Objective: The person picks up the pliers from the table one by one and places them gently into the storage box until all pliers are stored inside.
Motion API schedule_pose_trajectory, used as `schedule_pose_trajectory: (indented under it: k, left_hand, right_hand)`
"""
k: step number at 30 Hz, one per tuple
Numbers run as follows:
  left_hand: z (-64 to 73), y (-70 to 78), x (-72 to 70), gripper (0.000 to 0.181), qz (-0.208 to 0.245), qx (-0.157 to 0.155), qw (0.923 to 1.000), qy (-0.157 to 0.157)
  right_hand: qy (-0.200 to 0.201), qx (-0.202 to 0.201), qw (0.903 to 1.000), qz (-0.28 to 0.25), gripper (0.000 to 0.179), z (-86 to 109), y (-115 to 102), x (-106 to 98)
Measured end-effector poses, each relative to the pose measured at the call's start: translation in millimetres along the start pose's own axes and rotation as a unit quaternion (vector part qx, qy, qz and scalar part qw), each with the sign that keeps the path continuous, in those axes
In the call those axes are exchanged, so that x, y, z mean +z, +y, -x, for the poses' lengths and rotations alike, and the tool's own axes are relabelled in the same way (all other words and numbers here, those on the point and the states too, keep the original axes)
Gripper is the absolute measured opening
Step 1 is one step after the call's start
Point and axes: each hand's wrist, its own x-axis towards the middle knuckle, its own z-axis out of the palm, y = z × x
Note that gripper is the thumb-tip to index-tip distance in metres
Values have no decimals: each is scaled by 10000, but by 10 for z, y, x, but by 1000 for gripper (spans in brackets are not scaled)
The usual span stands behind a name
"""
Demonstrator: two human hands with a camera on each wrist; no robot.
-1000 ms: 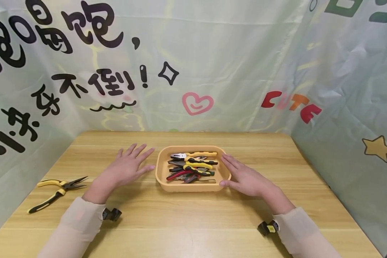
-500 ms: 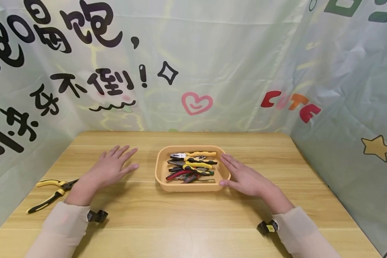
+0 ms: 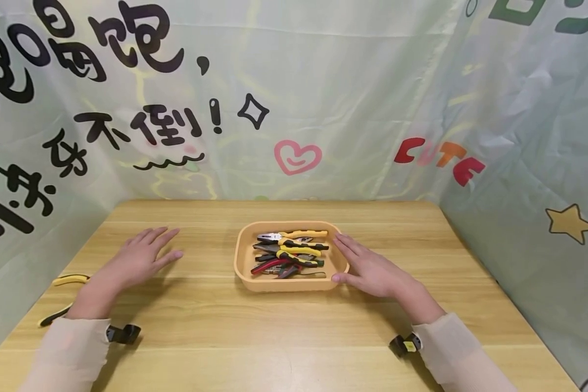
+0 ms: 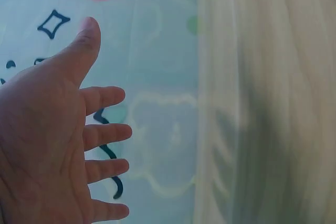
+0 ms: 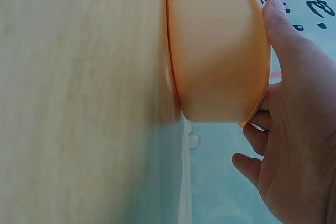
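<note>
An orange-tan plastic tray stands on the table in the head view and holds several pliers. Pliers with yellow-and-black handles lie on top, and a red handle shows below. My right hand rests against the tray's right end, thumb at the near corner and fingers along the rim. In the right wrist view the thumb and fingertips touch the rim. My left hand is held above the table, fingers spread, holding nothing. Its forearm partly hides yellow-and-black pliers lying at the far left.
A wooden table spreads beneath both arms. Printed fabric stands behind it and along both sides. A small black camera is worn at the left wrist, and another black camera at the right wrist.
My left hand has moved left, away from the tray, and its forearm now covers the jaws and part of the handles of the loose pliers. My right hand has stayed at the tray.
</note>
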Motion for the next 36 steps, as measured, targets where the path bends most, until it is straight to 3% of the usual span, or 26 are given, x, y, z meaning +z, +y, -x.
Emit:
schedule_pose_trajectory:
  k: [21, 36]
  left_hand:
    - [252, -436, -3, 80, 92, -537, 9985, -21]
    - [367, -825, 141, 91, 347, -603, 9974, -178]
  right_hand:
    - [-25, 26, 10000, -10, 93, -4, 3, 0]
    - [-38, 6, 10000, -33, 93, -5, 1, -1]
